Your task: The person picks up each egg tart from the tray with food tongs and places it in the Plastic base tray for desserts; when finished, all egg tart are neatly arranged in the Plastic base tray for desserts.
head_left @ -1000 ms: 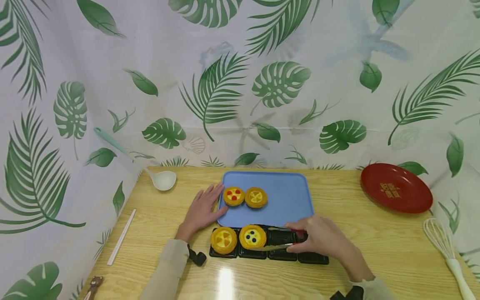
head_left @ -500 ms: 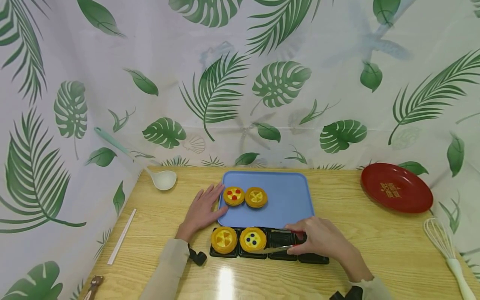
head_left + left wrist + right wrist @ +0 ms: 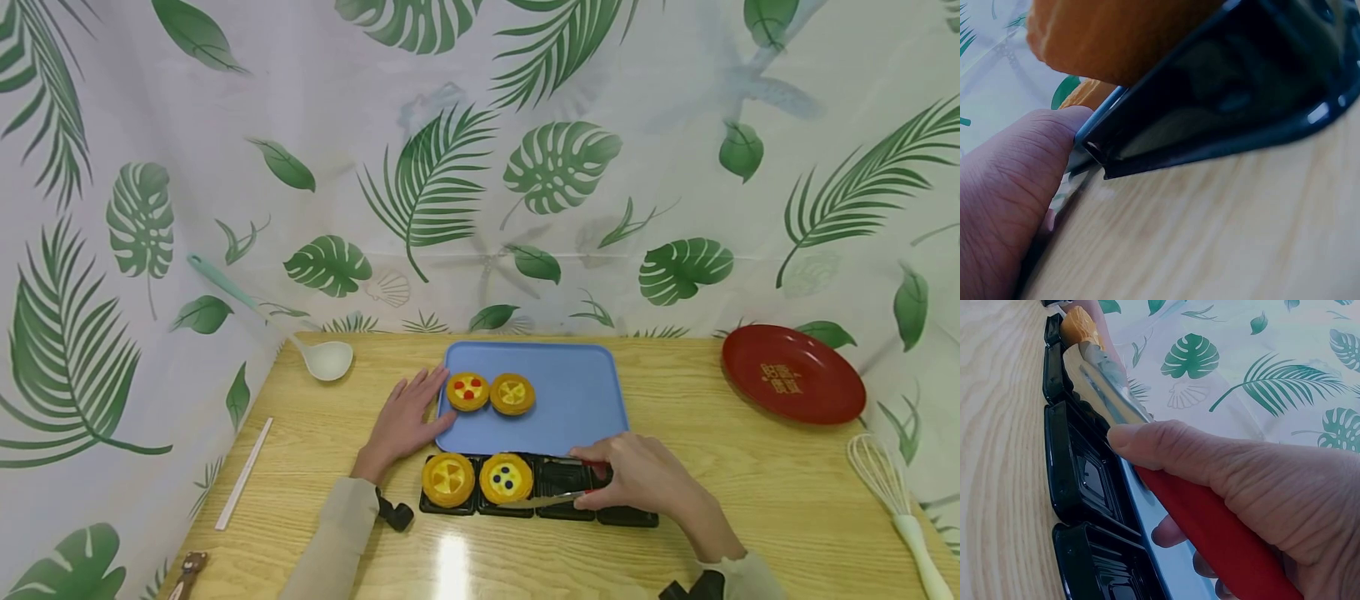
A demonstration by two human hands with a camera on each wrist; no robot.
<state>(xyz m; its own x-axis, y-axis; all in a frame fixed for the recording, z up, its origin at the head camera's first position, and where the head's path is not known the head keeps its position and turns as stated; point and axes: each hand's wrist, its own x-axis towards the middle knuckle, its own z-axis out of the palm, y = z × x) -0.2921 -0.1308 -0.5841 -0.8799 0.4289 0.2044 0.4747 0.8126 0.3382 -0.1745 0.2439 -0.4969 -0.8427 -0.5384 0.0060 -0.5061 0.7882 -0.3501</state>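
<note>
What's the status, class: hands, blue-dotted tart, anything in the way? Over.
Right hand grips red-handled tongs, tips at blue-dotted tart. Left hand spread at left edge of blue tray. Tart in black tray, second compartment from left. No obstruction seen.

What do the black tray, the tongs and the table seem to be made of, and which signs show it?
Black tray: probably thin moulded plastic, glossy, with bright highlights in its compartments.
Tongs: apparently polished metal, judging by the reflections, with a smooth, matt red grip, perhaps plastic or silicone.
Table: wood or wood print, slightly shiny, with fine grain lines.
</note>
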